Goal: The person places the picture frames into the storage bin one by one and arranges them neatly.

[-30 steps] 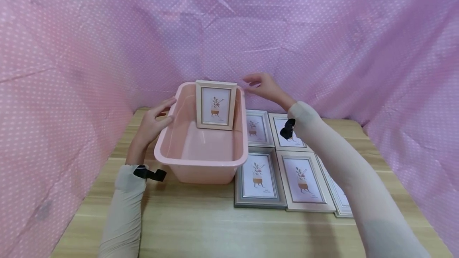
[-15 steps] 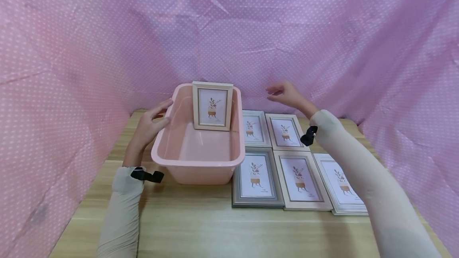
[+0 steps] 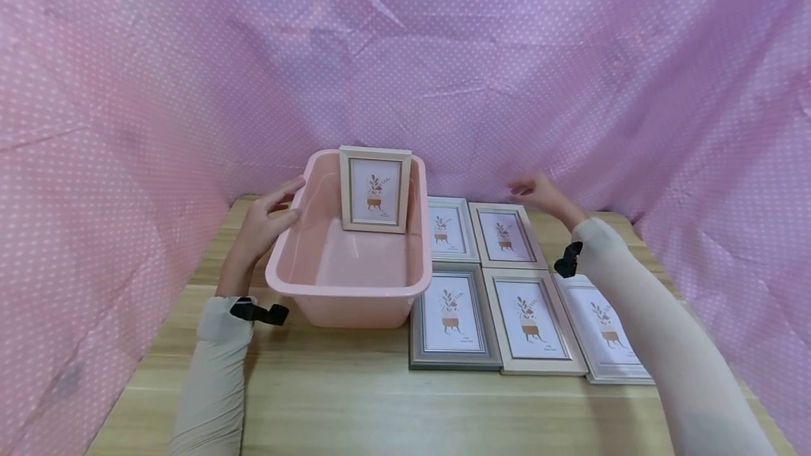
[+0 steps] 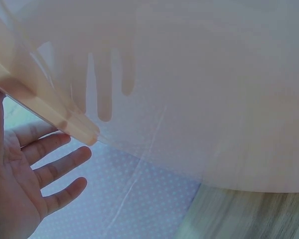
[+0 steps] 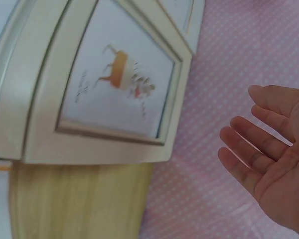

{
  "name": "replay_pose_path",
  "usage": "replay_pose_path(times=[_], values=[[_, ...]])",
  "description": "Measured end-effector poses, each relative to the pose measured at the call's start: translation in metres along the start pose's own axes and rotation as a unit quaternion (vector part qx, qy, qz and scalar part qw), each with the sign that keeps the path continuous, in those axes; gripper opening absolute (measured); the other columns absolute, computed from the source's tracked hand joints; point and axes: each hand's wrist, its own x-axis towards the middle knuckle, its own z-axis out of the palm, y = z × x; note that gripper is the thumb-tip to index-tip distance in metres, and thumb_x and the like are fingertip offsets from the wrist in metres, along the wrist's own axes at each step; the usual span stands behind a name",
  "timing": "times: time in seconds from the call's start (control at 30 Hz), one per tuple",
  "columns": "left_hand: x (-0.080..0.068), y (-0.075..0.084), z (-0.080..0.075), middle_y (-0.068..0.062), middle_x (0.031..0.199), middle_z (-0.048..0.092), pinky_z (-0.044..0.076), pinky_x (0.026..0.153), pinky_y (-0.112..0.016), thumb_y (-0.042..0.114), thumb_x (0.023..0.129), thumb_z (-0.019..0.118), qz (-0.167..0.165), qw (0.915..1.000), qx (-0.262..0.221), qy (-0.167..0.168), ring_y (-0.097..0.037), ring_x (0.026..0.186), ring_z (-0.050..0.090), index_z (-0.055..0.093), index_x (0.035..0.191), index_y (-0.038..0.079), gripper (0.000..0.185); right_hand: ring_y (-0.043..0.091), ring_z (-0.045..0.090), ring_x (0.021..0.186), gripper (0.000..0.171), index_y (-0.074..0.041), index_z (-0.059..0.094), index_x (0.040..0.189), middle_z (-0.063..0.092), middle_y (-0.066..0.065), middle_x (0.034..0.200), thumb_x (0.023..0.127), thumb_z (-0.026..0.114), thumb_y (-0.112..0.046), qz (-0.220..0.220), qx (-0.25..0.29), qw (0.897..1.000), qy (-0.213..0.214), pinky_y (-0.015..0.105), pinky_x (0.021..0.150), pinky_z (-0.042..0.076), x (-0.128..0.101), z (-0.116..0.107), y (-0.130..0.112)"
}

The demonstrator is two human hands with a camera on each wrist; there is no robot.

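A pink plastic basin (image 3: 348, 292) stands left of the middle of the table in the head view. Inside it a cream picture frame (image 3: 375, 190) leans upright against the far wall, its top edge above the rim. My left hand (image 3: 256, 227) touches the basin's left rim with fingers stretched out; the left wrist view shows the same hand (image 4: 25, 174) with spread fingers by the basin's edge. My right hand (image 3: 546, 197) hovers beyond the far cream frame (image 3: 505, 234). In the right wrist view, that hand (image 5: 274, 144) holds nothing and its fingers are extended.
Right of the basin, more picture frames lie flat in two rows: a grey one (image 3: 454, 315), a near cream one (image 3: 532, 322), a far white one (image 3: 448, 229) and a near white one (image 3: 607, 326), partly behind my right sleeve. Pink dotted cloth (image 3: 443, 76) surrounds the wooden table (image 3: 355, 385).
My right hand has moved away from the basin's far right corner, to the right and down over the far frames. My left hand stays at the basin's rim.
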Motion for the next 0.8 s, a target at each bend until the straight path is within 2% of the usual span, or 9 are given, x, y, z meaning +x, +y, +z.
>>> replay_pose_path(times=[0.37,0.5,0.6,0.8], values=[[-0.001,-0.001,0.0,-0.015,0.146,0.041,0.034,0.099,-0.055,0.002,0.088,0.056,-0.003,1.0,-0.007,0.001,-0.036,0.118,0.048,0.047,0.136,0.001,0.049,0.046,0.055,0.108,0.042,0.012,0.053,0.124,0.054,0.034,0.123,0.085,0.064,-0.001,0.041,0.02,0.999,-0.004,0.052,0.092,0.046,-0.017,0.006,0.039],[-0.001,-0.001,0.0,-0.013,0.146,0.041,0.038,0.099,-0.035,0.002,0.088,0.056,-0.003,1.0,-0.002,0.003,-0.033,0.117,0.048,0.048,0.136,0.002,0.049,0.046,0.053,0.111,0.044,0.01,0.052,0.125,0.052,0.033,0.125,0.085,0.064,-0.003,0.056,0.027,0.998,-0.001,0.053,0.094,0.044,-0.02,0.008,0.051],[-0.001,-0.001,0.0,-0.012,0.145,0.042,0.038,0.094,-0.025,0.002,0.088,0.056,-0.005,1.0,0.001,0.005,-0.029,0.116,0.049,0.048,0.136,0.003,0.048,0.047,0.053,0.112,0.045,0.01,0.051,0.126,0.052,0.033,0.126,0.085,0.064,-0.004,0.062,0.042,0.997,0.005,0.054,0.094,0.043,-0.02,0.011,0.058],[-0.002,-0.002,0.001,-0.013,0.145,0.043,0.037,0.098,-0.045,0.001,0.088,0.057,0.003,1.0,-0.003,0.008,-0.027,0.115,0.051,0.049,0.135,0.002,0.048,0.048,0.051,0.114,0.046,0.011,0.048,0.128,0.049,0.033,0.129,0.087,0.063,-0.004,0.08,0.065,0.995,0.009,0.054,0.096,0.042,-0.02,0.017,0.062]])
